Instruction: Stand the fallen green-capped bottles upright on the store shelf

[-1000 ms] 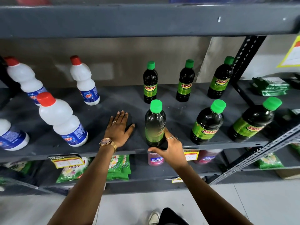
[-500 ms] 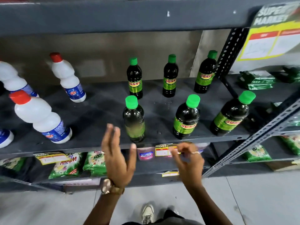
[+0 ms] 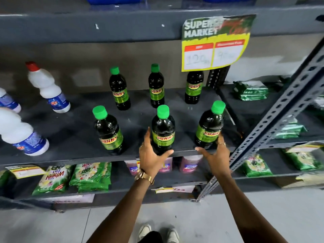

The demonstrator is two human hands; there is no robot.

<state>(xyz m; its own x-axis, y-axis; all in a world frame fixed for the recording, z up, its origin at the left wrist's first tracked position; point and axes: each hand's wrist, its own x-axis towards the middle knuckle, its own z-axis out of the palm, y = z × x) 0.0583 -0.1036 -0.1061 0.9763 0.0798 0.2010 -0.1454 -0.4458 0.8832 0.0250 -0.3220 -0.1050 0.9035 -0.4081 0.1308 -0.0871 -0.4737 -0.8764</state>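
Green-capped bottles: six in view on the grey shelf (image 3: pixel 70 137), two rows of three, all standing. No fallen bottle visible in frame.

Front row: left bottle (image 3: pixel 109 132), middle bottle (image 3: pixel 163 130), right bottle (image 3: pixel 209 128). Back row sits at 12 o'clock from these, well apart; the third back bottle has its cap hidden behind the hanging price sign (image 3: pixel 216 42).

Left hand (image 3: pixel 151 155): fingers spread apart, cupped around the lower left side of the middle bottle, thumb under its base near the shelf edge. Contact looks light; cannot tell whether it truly grips.

Right hand (image 3: pixel 213 155): also spread, at 6 o'clock of the right bottle, fingers touching its lower right side, thumb pointing toward 9 o'clock. Not clamped on anything.

Judgement: task looks near complete; hands are likely steadying or aligning.

Risks:
- Both front bottles stand close to the shelf lip. A pull toward 6 o'clock could tip one off the edge.
- Pushing low on a tall bottle may topple it toward 12 o'clock into the back row.
- White bottles (image 3: pixel 49 88) at 9 o'clock lean in this wide-angle view; unaffected.
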